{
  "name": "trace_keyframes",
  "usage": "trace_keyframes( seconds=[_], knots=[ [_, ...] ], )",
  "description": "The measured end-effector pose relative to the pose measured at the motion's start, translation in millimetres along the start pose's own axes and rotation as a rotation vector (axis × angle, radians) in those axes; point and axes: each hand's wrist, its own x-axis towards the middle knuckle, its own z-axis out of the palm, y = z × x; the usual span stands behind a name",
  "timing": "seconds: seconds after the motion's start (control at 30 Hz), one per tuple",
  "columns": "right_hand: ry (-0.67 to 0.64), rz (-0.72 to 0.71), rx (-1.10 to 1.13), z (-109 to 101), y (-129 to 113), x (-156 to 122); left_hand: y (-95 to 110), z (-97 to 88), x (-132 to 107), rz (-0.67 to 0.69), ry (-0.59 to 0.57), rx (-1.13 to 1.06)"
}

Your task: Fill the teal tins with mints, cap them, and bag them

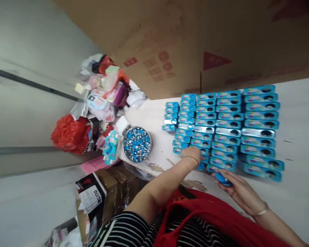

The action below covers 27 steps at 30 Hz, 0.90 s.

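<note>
Head view: my right hand (pixel 235 188) held a blue round piece (pixel 223 179) just beside the blue boxes (pixel 225 139); my left hand (pixel 192 153) bent over them, grip hidden. I judged light fingertips best, sparing neighbouring rows.

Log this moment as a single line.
left hand: at blue printed rectangular packs in rows | right hand: holds blue round piece | left of packs: round metal bowl of blue-and-silver pieces

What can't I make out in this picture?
All in the head view:
- Left hand's grip: hidden by the hand itself.
- Lettering on the blue packs: blurred, too small.
- Red bag's contents: hidden by its plastic.
- Large cardboard's full height: cut off by the top edge.
</note>
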Motion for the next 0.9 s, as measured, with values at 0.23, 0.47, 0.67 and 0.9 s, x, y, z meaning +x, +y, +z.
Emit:
trace_keyframes(
  seconds=[0.23, 0.47, 0.67, 0.9],
  knots=[
    [0.060, -0.067, 0.043, 22, -4, 6, -11, 18.1, -27, 0.222, 0.063, -0.119],
    [0.040, -0.161, 0.162, 47, 1, 11, -22, 26.7, -53, 0.469, 0.162, -0.424],
    [-0.099, -0.186, 0.167, 50, -18, 23, -24, 2.2, -27, 0.463, 0.234, -0.405],
    [-0.191, -0.242, 0.174, 23, -34, 25, -4, -17.0, 24, 0.162, 0.248, -0.111]
  ],
)
